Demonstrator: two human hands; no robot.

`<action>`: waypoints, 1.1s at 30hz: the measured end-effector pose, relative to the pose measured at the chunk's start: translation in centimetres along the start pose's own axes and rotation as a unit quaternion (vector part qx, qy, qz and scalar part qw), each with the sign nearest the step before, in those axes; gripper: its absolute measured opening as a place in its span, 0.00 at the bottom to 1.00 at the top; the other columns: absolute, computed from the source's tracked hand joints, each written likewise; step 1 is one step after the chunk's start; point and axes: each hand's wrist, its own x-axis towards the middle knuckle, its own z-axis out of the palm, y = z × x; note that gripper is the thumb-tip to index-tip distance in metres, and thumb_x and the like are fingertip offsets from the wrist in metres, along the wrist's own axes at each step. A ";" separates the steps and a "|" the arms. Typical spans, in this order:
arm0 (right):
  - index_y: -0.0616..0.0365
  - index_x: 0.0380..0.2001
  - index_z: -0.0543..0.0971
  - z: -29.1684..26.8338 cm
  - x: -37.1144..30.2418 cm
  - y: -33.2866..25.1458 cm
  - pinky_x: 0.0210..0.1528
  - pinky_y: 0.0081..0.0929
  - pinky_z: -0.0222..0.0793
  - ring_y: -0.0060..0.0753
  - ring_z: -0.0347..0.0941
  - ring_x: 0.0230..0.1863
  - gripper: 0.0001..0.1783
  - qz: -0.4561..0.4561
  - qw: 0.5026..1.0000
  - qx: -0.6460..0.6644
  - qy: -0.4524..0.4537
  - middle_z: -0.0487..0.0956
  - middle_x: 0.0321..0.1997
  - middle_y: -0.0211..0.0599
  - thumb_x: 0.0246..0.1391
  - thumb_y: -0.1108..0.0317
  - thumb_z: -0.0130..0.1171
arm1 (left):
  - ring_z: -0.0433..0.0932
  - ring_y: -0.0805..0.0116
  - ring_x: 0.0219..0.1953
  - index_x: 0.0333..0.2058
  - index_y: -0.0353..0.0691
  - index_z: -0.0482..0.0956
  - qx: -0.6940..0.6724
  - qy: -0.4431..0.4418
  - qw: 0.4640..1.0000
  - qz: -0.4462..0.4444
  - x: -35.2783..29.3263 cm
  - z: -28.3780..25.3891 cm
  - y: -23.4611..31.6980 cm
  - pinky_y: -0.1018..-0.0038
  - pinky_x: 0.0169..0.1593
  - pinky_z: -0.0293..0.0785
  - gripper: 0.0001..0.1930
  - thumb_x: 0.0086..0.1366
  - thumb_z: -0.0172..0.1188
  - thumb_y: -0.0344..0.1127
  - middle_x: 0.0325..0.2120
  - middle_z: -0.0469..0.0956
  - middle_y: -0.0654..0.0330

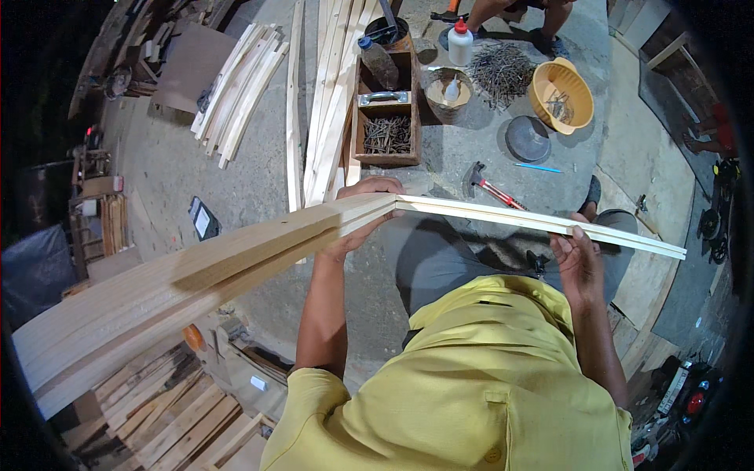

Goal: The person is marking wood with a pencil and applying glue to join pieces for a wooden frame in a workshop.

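Two grooved pale wooden strips meet end to end at an angle in front of me. The left strip (204,243) runs close past the camera toward the lower left. The thinner right strip (487,212) slopes away to the right over my knees. My left hand (349,239) is closed around the left strip, just beside the joint. Toward the other end of the right strip, my right hand (580,267) grips it between thumb and fingers. A claw hammer (495,188) with a red handle lies on the concrete beyond the right strip.
A wooden tote box (389,157) holds nails and a bottle. Past it are a white glue bottle (460,47), a nail pile (501,74) and a yellow basket (581,118). Long wooden strips (330,102) lie left of the box. Another person's legs (554,23) show at the top.
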 end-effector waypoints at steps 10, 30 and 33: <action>0.54 0.52 0.71 -1.3 0.4 0.6 0.48 0.28 0.77 0.33 0.77 0.46 0.25 0.013 1.000 0.011 0.003 0.75 0.47 0.30 0.51 0.69 0.66 | 0.77 0.66 0.44 0.37 0.37 0.81 -0.011 0.010 1.000 -0.005 -0.1 0.6 0.0 0.74 0.48 0.75 0.16 0.47 0.68 0.18 0.39 0.79 0.57; 0.57 0.48 0.73 -0.4 0.1 0.1 0.45 0.28 0.78 0.32 0.78 0.42 0.21 0.006 1.000 -0.024 -0.008 0.77 0.42 0.36 0.51 0.67 0.65 | 0.78 0.64 0.48 0.42 0.37 0.79 0.029 -0.026 0.999 -0.004 -0.8 0.1 0.4 0.71 0.53 0.75 0.13 0.57 0.64 0.25 0.42 0.80 0.56; 0.57 0.48 0.73 -0.5 0.3 0.0 0.45 0.27 0.78 0.32 0.78 0.42 0.21 -0.001 1.000 -0.024 -0.008 0.78 0.42 0.37 0.51 0.67 0.65 | 0.77 0.65 0.48 0.42 0.37 0.79 0.008 -0.028 0.999 -0.026 -0.7 0.3 0.6 0.73 0.51 0.76 0.13 0.58 0.64 0.25 0.43 0.80 0.57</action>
